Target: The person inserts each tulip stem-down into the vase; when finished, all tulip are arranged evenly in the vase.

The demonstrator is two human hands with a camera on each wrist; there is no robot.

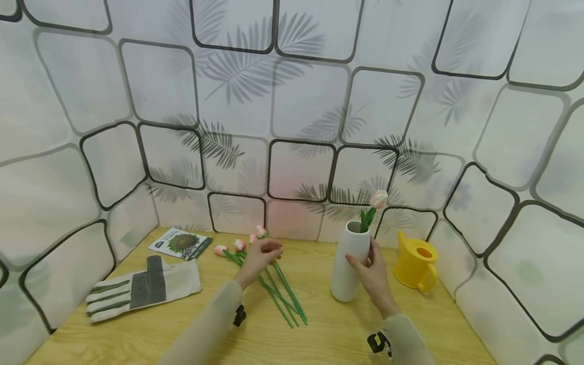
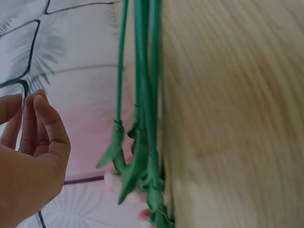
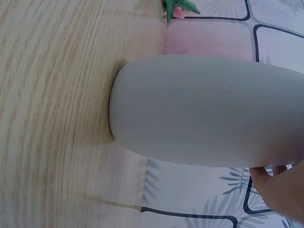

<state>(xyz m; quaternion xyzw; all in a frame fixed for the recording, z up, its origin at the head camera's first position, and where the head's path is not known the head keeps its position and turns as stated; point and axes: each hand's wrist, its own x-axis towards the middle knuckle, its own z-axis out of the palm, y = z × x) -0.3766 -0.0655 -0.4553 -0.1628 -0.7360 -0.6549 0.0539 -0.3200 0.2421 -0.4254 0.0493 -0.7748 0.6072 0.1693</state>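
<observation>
A white vase stands upright on the table, with one pink tulip leaning out of its mouth. My right hand grips the vase's right side; in the right wrist view the fingers lie against the vase. Several pink tulips with green stems lie on the table to the left. My left hand is just over them, its fingers loosely bent. In the left wrist view nothing shows between the fingers of the left hand, and the stems are beside it.
A yellow watering can stands right of the vase. On the left lie a grey-and-white glove and a seed packet with a sunflower picture. A patterned curtain surrounds the back and sides of the wooden table.
</observation>
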